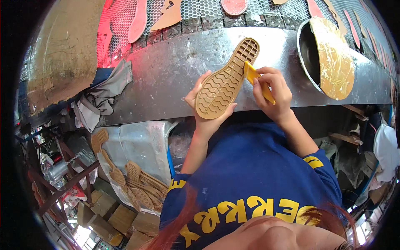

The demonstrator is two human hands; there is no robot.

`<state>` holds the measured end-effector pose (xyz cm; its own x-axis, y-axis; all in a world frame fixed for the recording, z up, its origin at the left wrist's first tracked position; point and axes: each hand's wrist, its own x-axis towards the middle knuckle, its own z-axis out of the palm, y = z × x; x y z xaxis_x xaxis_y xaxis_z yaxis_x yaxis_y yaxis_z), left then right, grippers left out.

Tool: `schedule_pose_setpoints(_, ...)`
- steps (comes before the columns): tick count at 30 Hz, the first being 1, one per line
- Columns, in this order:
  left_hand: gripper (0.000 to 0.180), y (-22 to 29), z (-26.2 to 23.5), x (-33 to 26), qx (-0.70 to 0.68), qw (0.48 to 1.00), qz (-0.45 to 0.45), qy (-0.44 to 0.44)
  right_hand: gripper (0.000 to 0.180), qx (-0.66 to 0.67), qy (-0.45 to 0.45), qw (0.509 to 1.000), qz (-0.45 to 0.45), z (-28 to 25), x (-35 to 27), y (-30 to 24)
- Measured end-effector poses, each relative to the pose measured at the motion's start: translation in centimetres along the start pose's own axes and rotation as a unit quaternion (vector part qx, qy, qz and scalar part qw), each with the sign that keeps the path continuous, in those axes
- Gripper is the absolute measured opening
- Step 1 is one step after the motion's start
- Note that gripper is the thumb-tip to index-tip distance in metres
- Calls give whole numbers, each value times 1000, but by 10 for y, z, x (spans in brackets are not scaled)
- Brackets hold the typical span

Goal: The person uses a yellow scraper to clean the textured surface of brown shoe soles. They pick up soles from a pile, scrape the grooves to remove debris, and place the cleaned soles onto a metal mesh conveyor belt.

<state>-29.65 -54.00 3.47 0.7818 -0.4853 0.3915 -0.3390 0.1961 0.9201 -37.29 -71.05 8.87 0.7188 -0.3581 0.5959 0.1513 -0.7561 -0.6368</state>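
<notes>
Up above the metal surface (166,79), the left hand (204,104) holds a tan rubber shoe sole (226,81) by its heel end, fingers wrapped around both edges, tread side facing the camera. Wavy grooves cover the heel and forefoot, and a grid of small squares fills the toe (the toe points away from the left grip). Just to the right, the right hand (273,93) is closed around a yellow plastic tool (258,81), whose tip touches the sole's right edge. Below and left of both hands, a pile of similar soles (139,187) lies on plastic sheeting.
</notes>
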Motion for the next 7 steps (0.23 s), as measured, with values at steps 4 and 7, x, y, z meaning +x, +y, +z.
schedule_pose_setpoints(4,91,1,0,1,17,1000,12,-16,17,-59,-36,998,-2,10,-11,1)
schedule_pose_setpoints(7,89,1,0,0,7,1000,6,-7,16,-60,-31,998,-5,14,-12,2)
